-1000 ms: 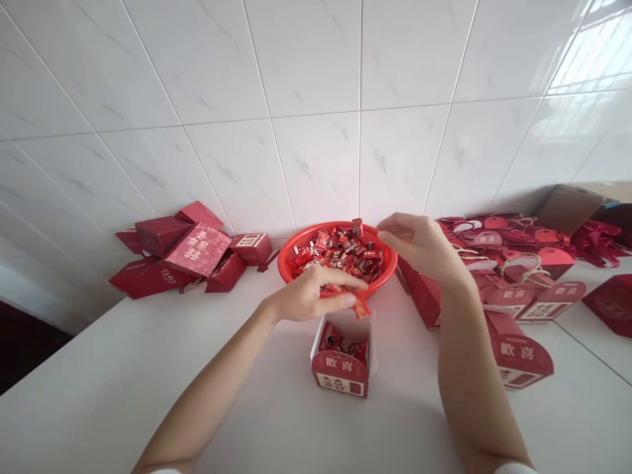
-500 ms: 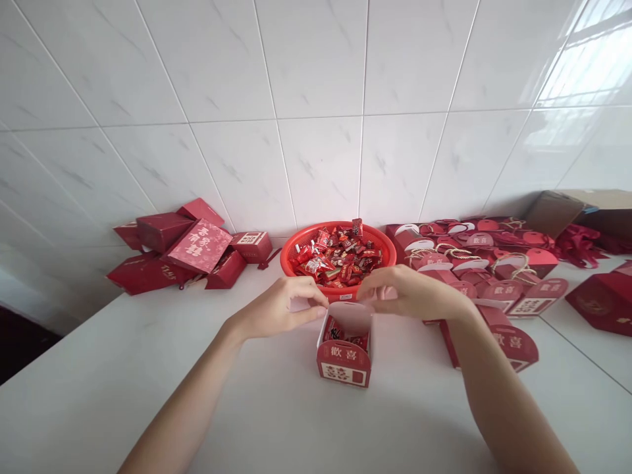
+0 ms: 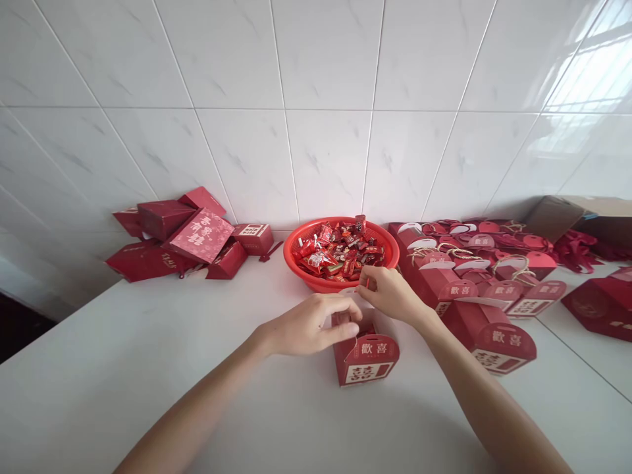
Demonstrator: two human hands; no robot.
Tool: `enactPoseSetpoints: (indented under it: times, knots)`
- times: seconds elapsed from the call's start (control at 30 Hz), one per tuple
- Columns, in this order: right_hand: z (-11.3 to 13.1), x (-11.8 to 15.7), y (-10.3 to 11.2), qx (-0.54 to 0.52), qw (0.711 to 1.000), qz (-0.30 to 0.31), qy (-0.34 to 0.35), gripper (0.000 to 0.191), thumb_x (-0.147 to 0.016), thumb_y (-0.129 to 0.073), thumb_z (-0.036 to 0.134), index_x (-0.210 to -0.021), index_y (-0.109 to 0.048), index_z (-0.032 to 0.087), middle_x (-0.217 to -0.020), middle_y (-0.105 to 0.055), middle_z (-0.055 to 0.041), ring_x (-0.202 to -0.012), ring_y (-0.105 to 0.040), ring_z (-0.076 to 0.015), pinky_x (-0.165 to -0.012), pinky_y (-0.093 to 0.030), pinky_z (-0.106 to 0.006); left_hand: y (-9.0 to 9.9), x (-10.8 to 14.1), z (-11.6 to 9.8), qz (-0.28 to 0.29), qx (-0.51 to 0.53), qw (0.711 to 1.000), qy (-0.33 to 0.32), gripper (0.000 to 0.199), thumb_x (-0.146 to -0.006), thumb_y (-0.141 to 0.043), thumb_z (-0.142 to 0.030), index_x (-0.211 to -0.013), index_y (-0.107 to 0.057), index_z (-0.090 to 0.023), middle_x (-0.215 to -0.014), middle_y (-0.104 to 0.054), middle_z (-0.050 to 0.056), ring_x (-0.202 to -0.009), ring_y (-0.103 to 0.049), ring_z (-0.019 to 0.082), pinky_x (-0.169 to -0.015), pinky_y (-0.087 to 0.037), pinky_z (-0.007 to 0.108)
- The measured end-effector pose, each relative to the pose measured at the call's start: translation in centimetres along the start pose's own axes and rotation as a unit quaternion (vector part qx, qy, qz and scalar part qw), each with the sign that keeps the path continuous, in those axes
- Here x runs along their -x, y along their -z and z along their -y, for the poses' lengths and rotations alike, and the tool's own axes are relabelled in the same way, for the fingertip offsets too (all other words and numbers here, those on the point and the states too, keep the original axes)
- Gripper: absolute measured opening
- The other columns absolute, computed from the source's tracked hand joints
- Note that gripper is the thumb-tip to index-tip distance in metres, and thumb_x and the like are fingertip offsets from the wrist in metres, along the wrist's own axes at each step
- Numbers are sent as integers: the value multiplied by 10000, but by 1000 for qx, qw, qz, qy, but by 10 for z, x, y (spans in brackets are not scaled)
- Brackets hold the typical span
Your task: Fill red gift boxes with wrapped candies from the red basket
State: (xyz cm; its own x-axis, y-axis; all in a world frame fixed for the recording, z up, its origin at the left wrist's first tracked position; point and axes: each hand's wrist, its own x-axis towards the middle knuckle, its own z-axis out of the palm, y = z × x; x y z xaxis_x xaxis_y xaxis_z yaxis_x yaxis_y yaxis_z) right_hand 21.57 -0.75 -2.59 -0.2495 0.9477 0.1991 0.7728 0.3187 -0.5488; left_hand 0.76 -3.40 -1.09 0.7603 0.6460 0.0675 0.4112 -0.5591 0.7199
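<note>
A small red paper gift box (image 3: 368, 359) with white Chinese characters stands on the white table with its top open. Some red-wrapped pieces show inside. My left hand (image 3: 313, 324) is at the box's left side, thumb and fingers closed around the left wall's upper edge. At the back of the box, my right hand (image 3: 390, 294) pinches the rear flap between thumb and fingers. The fingers partly hide the opening. Just behind is a red plastic basket (image 3: 292, 264) heaped with wrapped candies (image 3: 340, 250).
Several closed red gift boxes (image 3: 503, 342) with rope handles stand in rows at the right. More red boxes (image 3: 200, 236) are piled at the left. A cardboard box (image 3: 557, 214) and dark red ribbons (image 3: 575, 250) lie far right. A tiled wall (image 3: 326, 151) rises behind.
Both hands have closed in on the gift box, the left moving right and the right moving in to the rear flap. The box is turned slightly and sits further right in view.
</note>
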Motion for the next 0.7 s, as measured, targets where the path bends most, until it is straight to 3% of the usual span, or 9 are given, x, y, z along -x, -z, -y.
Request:
enactPoseSetpoints:
  times: [0.07, 0.23, 0.33, 0.43, 0.57, 0.63, 0.7]
  knots:
    - [2, 1, -1, 7, 1000, 2, -10, 183, -824, -566, 138, -691, -462, 208, -601, -513, 39, -551, -416, -111, -540, -267, -244, -7, -3, 1, -19, 8, 1000, 2, 267, -1002, -472, -340, -1097, -689, -219, -1059, -711, 42, -919, -644, 191, -806, -494, 304]
    - [4, 2, -3, 20, 999, 4, -33, 174, -840, -562, 132, -716, -468, 209, -604, -519, 42, -559, -421, -116, -540, -269, -248, -26, -8, -4, -79, 3, 994, 76, 305, -957, -542, -411, -777, -671, -202, -748, -671, -2, -719, -612, 168, -647, -449, 283]
    - [7, 3, -5, 26, 999, -5, -44, 135, -835, -561, 124, -741, -504, 203, -656, -588, 20, -595, -473, -124, -555, -282, -246, -33, -7, -12, -125, -22, 985, 114, 288, -887, -621, -430, -711, -609, -202, -761, -673, 1, -715, -613, 176, -643, -444, 294]
    - [9, 4, -8, 36, 998, -7, -52, 116, -832, -555, 129, -749, -519, 201, -681, -618, 3, -610, -501, -132, -558, -282, -244, -35, -4, -19, -114, -40, 987, 103, 223, -804, -702, -415, -862, -634, -211, -910, -691, 23, -815, -630, 212, -691, -473, 317]
    - [11, 5, -8, 34, 998, -14, -59, 129, -831, -560, 136, -731, -514, 204, -662, -618, -4, -619, -536, -142, -554, -308, -237, -38, 0, -22, -81, -20, 993, 78, 594, -729, -777, -474, -1229, -563, -237, -1210, -636, 72, -1067, -608, 277, -858, -511, 374]
    - [10, 6, -4, -1, 999, 5, -53, 147, -854, -563, 151, -734, -499, 207, -636, -613, 3, -609, -578, -144, -546, -339, -229, -39, 1, -21, -65, -11, 994, 87, 601, -727, -776, -506, -1218, -559, -236, -1250, -616, 82, -1121, -594, 287, -904, -506, 387]
    - [8, 9, 2, -77, 994, 64, -50, 142, -906, -545, 194, -782, -479, 212, -606, -609, 22, -564, -625, -141, -529, -386, -220, -38, 1, -19, -45, -7, 994, 102, 532, -749, -754, -533, -1150, -581, -229, -1217, -630, 79, -1093, -608, 279, -887, -505, 379]
